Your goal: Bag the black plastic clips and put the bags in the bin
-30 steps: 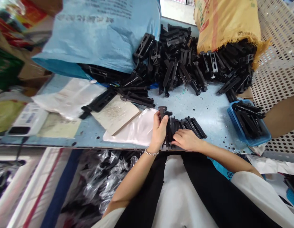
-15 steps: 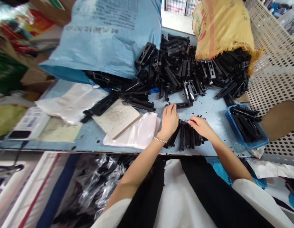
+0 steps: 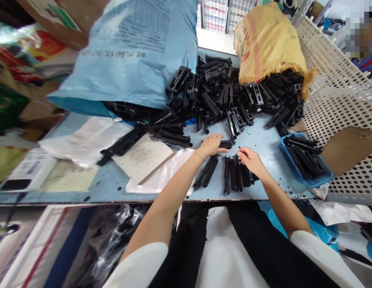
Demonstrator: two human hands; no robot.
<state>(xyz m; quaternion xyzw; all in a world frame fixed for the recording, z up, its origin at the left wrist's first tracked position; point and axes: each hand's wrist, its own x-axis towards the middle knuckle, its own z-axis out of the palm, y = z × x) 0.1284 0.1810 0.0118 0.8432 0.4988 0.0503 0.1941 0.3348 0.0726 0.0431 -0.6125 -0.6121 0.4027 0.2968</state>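
My left hand lies over the near end of a long black plastic part. Its thumb stretches out to the right, apart from the fingers; some fingertips are hidden behind the hand. My right hand is closed in a pinch above a row of similar black parts, and whatever is between its fingertips is too small to make out. Two more black parts lie side by side below my left hand, to the left of the row.
A large heap of black parts spills from a blue sack and a yellow sack. At right, a blue basket holds more parts beside a perforated white crate. A board and plastic bags lie at left.
My left hand has turned flatter and its thumb has spread to the right. Two parts beneath it now show apart from the row. My right hand stays pinched near the row.
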